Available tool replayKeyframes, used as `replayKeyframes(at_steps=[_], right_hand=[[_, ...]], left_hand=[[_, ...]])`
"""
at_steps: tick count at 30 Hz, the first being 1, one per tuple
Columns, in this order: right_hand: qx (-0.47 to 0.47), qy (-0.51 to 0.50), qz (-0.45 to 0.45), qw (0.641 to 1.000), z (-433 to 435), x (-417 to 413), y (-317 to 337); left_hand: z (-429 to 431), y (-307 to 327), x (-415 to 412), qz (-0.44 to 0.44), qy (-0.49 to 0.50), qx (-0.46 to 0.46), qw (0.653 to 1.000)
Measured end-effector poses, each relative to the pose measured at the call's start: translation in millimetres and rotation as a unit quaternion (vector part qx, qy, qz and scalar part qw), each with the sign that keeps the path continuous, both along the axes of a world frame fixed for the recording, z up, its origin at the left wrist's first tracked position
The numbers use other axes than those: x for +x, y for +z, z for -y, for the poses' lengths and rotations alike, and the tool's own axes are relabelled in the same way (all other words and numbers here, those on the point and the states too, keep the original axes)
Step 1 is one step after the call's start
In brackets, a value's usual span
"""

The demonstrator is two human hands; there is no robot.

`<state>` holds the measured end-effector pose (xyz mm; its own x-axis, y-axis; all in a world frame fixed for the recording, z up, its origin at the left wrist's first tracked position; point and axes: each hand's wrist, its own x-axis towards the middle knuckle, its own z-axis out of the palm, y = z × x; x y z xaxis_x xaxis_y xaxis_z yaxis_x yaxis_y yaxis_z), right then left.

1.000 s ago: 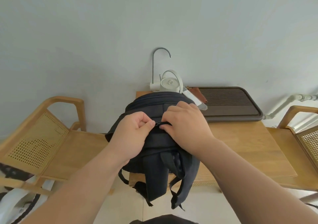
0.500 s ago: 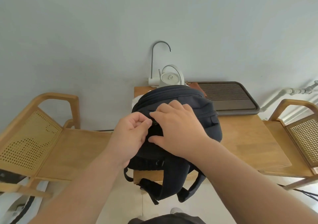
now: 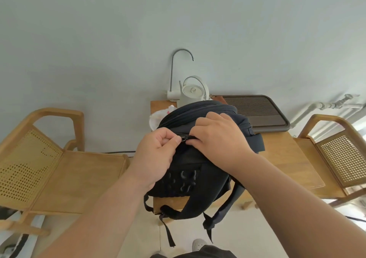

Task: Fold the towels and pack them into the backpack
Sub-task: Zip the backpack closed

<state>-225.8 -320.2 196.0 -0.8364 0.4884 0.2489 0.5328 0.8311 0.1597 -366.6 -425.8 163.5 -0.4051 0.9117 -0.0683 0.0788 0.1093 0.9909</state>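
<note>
- A light wooden table (image 3: pixel 281 158) stands against a pale grey-blue wall (image 3: pixel 99 40).
- A white electric kettle with a hooped handle (image 3: pixel 193 93) stands at the table's far edge.
- A thin curved metal tap on a white base (image 3: pixel 172 69) rises just left of the kettle.
- A dark brown slatted tray with rounded corners (image 3: pixel 257 109) lies on the table to the kettle's right.
- A wooden armchair with a woven cane back (image 3: pixel 79 174) stands left of the table.
- A matching cane-backed wooden armchair (image 3: pixel 340 154) stands to its right.
- A white wall pipe (image 3: pixel 316 107) runs behind the right chair.
- A black cable (image 3: pixel 118 152) lies along the wall's foot.
</note>
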Motion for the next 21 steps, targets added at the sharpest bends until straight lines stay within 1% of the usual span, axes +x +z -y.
replayKeyframes(at_steps=[3,7,11,14,16,18,21], right_hand=[[-0.008,-0.007,0.020,1.000,-0.4,3.1,4.5],[-0.034,-0.046,0.039,0.998,-6.8,13.2,13.4],[-0.066,-0.082,0.076,0.992,4.1,7.4,18.0],[-0.055,-0.035,0.054,0.996,33.0,-20.8,9.7],[-0.027,-0.012,0.075,0.997,43.3,-40.8,-5.0],[-0.002,0.001,0.084,0.996,42.7,-52.5,-18.7],[0.004,0.010,0.081,0.997,36.4,-53.3,-28.2]], left_hand=[[1.0,-4.0,-6.6,0.031,0.011,-0.015,0.999],[12.8,-23.1,-26.6,0.057,0.041,-0.045,0.996],[23.8,-34.9,-28.7,0.064,0.028,-0.047,0.996],[25.9,-36.7,-29.2,0.079,0.029,-0.037,0.996],[27.2,-39.1,-32.2,0.080,0.023,-0.031,0.996],[28.7,-43.0,-34.9,0.077,0.030,-0.031,0.996],[29.4,-48.8,-38.1,0.071,0.035,-0.037,0.996]])
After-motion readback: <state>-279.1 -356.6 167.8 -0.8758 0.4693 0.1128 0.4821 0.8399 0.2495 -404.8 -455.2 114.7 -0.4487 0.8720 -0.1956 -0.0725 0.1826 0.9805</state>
